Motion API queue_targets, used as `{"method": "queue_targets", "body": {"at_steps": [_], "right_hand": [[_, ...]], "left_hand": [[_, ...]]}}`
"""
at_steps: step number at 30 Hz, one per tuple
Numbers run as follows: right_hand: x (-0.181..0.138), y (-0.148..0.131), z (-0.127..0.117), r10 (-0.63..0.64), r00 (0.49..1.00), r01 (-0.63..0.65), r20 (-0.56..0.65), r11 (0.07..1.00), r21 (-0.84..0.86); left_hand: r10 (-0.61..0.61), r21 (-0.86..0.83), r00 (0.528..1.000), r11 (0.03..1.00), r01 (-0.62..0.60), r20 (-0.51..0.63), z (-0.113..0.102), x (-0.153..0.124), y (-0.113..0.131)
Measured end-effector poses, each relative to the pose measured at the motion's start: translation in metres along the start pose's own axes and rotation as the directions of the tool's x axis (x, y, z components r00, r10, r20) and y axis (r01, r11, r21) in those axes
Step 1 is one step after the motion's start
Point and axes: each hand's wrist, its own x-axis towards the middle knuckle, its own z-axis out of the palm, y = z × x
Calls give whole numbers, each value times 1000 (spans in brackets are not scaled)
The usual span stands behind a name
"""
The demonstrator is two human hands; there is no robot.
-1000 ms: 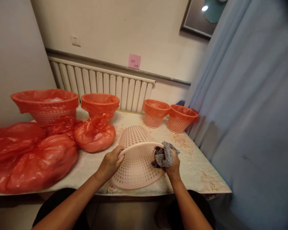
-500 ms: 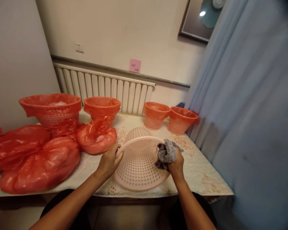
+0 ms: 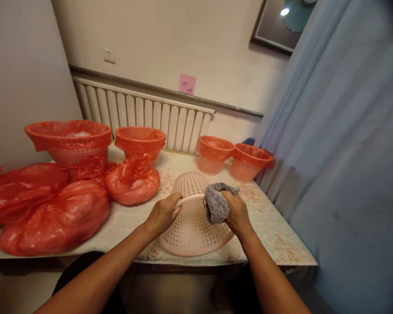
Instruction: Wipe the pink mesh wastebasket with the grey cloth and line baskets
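A pale pink perforated plastic basket (image 3: 193, 237) lies tipped on its side on the table, its mouth facing me. My left hand (image 3: 163, 213) is closed round the upper left of its rim, thumb and fingers pinching the edge. In my right hand (image 3: 237, 211) is a bunched grey cloth (image 3: 218, 204), which wraps over the rim at the upper right. The fingers of that hand are partly hidden behind the cloth.
Several knotted red plastic bags (image 3: 57, 218) fill the table's left side. Behind them stand a large lined basket (image 3: 68, 141) and a smaller one (image 3: 140, 139). Two small lined baskets (image 3: 215, 152) stand back right. A blue curtain (image 3: 340, 152) borders the right; a radiator (image 3: 144, 113) is behind.
My left hand has moved right along the basket's rim. My right hand and the cloth have shifted slightly left and up, onto the rim. The view has tilted a little.
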Motion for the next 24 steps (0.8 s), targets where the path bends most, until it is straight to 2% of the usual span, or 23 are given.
{"method": "queue_targets", "body": {"at_steps": [4,7,9,11,13,16,18,20,22,24], "right_hand": [[-3,4,2,-25,1000,26,-13,999,35],[-17,17,12,-13,999,17,-49,997,82],[-32,30,22,54,995,-42,-84,990,132],[-51,40,35,190,973,-157,-133,961,226],[-74,42,51,366,911,-279,-190,887,368],[-109,32,80,601,770,-386,-213,706,594],[-129,19,101,725,663,-455,-184,586,670],[-144,7,117,793,587,-505,-163,516,692],[-151,-2,126,807,571,-520,-151,497,695],[-149,-5,125,798,586,-514,-140,499,698]], "left_hand": [[-3,-7,1000,1000,3,10,1,-4,-1],[-9,-11,1000,1000,9,9,0,-8,-4],[-17,-15,1000,1000,17,-1,0,-11,-6],[-24,-23,1000,999,23,-14,0,-13,-8],[-27,-34,999,999,27,-24,1,-15,-9],[-36,-46,999,998,34,-40,3,-18,-10],[-47,-48,997,998,44,-56,5,-22,-13],[-62,-46,995,997,59,-75,5,-27,-17],[-82,-41,992,996,78,-96,4,-33,-22],[-107,-33,987,994,103,-120,2,-41,-27]]}}
